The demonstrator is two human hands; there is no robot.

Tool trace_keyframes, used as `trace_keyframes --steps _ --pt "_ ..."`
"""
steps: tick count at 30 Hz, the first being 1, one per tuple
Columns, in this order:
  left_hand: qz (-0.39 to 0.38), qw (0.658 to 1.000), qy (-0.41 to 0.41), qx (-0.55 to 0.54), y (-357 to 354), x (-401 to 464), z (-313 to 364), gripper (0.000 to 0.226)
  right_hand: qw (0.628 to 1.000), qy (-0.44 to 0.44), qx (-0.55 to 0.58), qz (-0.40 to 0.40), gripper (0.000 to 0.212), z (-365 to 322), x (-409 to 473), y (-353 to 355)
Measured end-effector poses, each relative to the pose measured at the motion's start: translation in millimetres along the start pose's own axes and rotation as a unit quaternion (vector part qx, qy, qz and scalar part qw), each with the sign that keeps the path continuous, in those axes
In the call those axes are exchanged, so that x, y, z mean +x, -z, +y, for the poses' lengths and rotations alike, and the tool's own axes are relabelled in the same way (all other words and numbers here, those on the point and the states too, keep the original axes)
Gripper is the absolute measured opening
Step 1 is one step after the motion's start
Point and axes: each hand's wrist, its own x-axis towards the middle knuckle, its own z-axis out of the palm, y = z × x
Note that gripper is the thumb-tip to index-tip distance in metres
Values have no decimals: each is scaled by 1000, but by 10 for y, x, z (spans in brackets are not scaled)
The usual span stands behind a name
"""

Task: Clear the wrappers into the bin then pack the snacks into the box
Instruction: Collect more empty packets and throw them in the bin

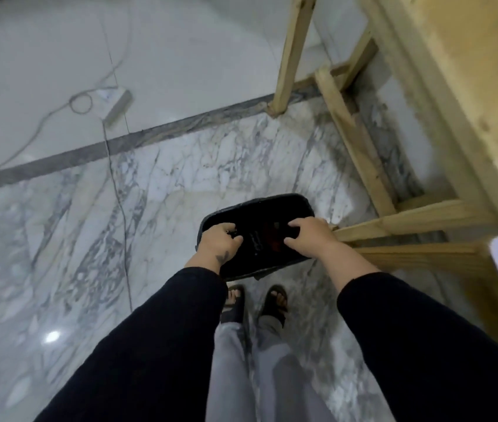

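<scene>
The black sleeves (156, 345) are lying nearest the lens, reaching down past grey trouser legs and sandalled feet (254, 303) toward the bin (257, 208), a dark, bag-lined tub that is sitting on the marble floor (180, 172) just beyond the toes. The left hand (219, 243) is curling over the bin's left rim, fingers hooking down into the opening, and appears to be pinching the liner or some small dark thing there; which of the two is too blurred to tell. The right hand (307, 237) is hovering over the bin's right side with fingers bent and spread, seemingly pressing down onto or letting go of the contents; whether it is grasping anything cannot be told. Something reddish and dark is showing inside the bin between the hands, likely wrappers, which suggests the clearing step is under way, with one hand steadying the mouth while the other feeds it. The bench (454, 86), of pale timber, is standing just right of the bin, its lower rails (409, 226) nearly touching the right wrist, so room is tight on that side. Left of and beyond the bin the floor is lying open, with only a power strip (117, 105) and its cable (120, 190) trailing well apart. No snacks or box are showing here.
</scene>
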Motion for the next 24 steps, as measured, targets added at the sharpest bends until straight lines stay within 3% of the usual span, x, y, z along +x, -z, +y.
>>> trace_keyframes --steps 7,12,17,24 --pt "7 983 -141 121 532 -1157 782 50 998 22 1 54 56 -120 -1273 685" --pt "-13 944 -236 232 590 -1738 1245 53 992 6 55 115 60 -11 -2055 837" --pt "-24 877 -333 345 297 -2341 1629 53 974 -31 83 208 60 291 -2879 748" --pt "-81 808 -441 383 -666 -3229 2170 50 926 -143 153 313 58 1118 -4100 374"
